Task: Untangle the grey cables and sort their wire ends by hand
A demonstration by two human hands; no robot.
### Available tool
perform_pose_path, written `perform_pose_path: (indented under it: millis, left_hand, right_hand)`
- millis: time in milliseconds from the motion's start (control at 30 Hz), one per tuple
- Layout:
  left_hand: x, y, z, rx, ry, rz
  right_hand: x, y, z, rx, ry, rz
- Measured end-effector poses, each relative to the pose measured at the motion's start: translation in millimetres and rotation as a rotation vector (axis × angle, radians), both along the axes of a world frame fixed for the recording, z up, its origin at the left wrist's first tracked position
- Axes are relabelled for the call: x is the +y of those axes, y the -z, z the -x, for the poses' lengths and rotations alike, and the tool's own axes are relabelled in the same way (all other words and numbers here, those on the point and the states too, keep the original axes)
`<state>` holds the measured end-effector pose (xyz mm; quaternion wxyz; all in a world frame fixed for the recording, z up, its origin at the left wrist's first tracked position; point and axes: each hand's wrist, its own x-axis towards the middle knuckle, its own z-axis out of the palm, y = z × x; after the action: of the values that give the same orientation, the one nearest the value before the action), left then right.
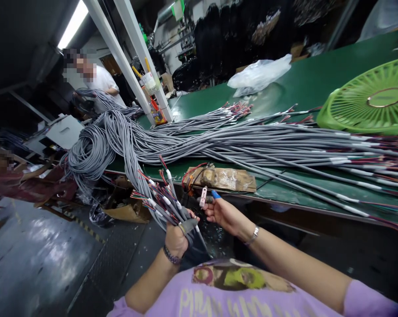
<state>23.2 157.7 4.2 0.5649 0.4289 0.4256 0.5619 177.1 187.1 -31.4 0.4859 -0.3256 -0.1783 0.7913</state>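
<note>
My left hand (178, 235), with a grey covering on its thumb, is closed round a bundle of grey cables (162, 204). Their white-banded ends and thin coloured wires stick out above the fist. My right hand (223, 215) is beside the table edge, its fingers loosely bent and apart, with blue tape on one digit. At its fingertips is a small whitish tag-like piece (203, 197) with a hole; whether the fingers touch it I cannot tell. Just beyond lies a wooden block (230, 178) with a taped part and red and black wires.
Long grey cables (192, 143) lie across the green table (307, 83), with coils (89, 152) at its left end. A green fan (366, 97) and a plastic bag (260, 72) rest there. White posts (136, 48) rise behind. Two people are at the left.
</note>
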Motion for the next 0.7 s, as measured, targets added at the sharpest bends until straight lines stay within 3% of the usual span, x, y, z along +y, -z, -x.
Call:
perform_pose_path:
  millis: [167,367,533,700]
  left_hand:
    - [11,-4.5,-12,-0.100,-0.114,0.023]
    - [11,1.8,-22,-0.051,-0.177,0.021]
    - [9,2.8,-27,-0.041,-0.177,0.022]
    - [7,7.1,-29,-0.033,-0.177,0.007]
  right_hand:
    - [8,-12.2,1,-0.135,-0.019,-0.212]
    - [6,-3.6,10,-0.407,0.295,-0.332]
    - [9,-3.3,13,-0.020,0.109,-0.158]
    - [12,-5.1,18,0.172,0.166,-0.048]
